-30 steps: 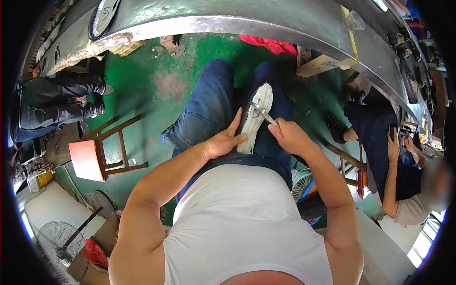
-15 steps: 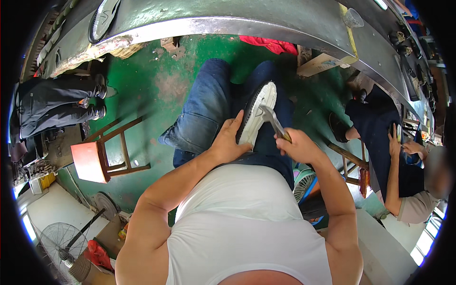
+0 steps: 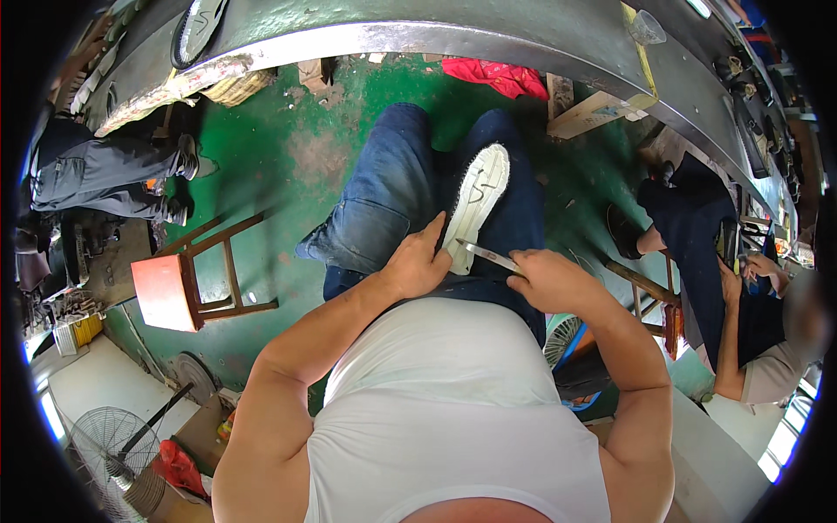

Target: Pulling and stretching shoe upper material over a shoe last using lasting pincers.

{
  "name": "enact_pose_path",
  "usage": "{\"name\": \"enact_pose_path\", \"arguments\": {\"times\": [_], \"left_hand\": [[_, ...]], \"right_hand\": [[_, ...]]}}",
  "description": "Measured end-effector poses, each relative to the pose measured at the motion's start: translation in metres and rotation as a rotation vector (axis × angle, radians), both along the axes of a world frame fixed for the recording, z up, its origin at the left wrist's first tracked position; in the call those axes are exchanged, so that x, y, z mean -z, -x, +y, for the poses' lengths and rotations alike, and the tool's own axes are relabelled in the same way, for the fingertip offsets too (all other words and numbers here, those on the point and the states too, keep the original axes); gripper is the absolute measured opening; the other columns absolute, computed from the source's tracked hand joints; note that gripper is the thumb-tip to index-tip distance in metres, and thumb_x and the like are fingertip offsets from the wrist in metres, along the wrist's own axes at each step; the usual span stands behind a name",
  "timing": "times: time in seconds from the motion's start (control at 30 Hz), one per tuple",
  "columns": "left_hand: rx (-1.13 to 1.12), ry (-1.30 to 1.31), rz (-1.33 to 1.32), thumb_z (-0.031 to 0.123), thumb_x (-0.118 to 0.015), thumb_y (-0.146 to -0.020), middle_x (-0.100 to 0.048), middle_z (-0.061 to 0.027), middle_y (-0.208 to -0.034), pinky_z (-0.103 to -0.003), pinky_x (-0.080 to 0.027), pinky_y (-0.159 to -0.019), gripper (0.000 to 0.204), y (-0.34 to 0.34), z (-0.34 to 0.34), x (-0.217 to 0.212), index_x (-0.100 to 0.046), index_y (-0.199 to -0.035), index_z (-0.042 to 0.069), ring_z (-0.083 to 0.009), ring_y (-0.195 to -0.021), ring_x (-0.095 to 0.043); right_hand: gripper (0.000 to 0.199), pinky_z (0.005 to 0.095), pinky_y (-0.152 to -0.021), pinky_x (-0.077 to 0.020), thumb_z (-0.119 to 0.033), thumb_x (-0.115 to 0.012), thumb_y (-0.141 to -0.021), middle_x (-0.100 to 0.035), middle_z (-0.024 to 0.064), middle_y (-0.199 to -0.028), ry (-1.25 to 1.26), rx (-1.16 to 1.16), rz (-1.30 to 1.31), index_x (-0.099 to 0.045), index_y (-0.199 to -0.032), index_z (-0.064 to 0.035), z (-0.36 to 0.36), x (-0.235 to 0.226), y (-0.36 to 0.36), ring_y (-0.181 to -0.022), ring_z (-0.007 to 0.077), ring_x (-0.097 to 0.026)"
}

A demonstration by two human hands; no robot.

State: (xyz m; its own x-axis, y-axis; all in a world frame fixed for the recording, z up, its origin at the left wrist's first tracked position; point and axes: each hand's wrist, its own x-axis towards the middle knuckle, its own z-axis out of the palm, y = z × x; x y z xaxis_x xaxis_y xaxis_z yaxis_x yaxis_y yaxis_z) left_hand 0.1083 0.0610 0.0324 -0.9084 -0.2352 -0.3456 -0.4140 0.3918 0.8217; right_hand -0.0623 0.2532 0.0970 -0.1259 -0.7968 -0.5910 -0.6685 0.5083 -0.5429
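A shoe bottom lies across my thighs, pale side up, its toe pointing away from me. Its edge is ridged, and a dark wavy line marks the middle of its face. My left hand holds it by the left side near the heel end, fingers along the edge. From the right, my right hand grips a narrow metal hand tool. That tool's tip lies over the heel part near my left fingers; whether it touches I cannot tell. The tool's handle is hidden in my fist.
Ahead runs a metal-edged workbench, with another sole at its left and a clear cup at its right. A red-topped stool stands left. A co-worker sits right; another person's legs show left.
The tool has moved from the middle of the sole down to its heel end, and now appears as a slim strip. The shoe's pale face is turned more squarely upward.
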Motion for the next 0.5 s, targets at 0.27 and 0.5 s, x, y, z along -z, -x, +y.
{"name": "enact_pose_path", "arguments": {"times": [0.27,0.5], "left_hand": [[-0.135,-0.136,0.08,0.016,-0.053,-0.085,-0.067,-0.0299,-0.103,-0.036,-0.052,-0.083,0.071,-0.005,0.007,0.027,-0.032,-0.148,-0.01,-0.0331,-0.089,-0.069],[-0.015,-0.215,-0.199,0.022,-0.055,-0.087,-0.06,-0.0381,-0.117,-0.039,-0.048,-0.099,0.073,0.004,-0.001,-0.005,-0.031,-0.146,-0.014,-0.0414,-0.114,-0.063]], "right_hand": [[0.025,0.0507,-0.081,-0.0506,-0.02,-0.06,-0.094,-0.066,0.0267,-0.095,-0.018,0.015,-0.028,-0.06,-0.098,0.0049,-0.018,-0.018,0.001,-0.093,0.0448,-0.064],[0.026,0.05,-0.077,-0.0514,-0.025,-0.062,-0.094,-0.067,0.0238,-0.088,-0.114,-0.091,0.123,-0.063,-0.096,0.0012,-0.029,-0.017,0.003,-0.088,0.0427,-0.066]]}}
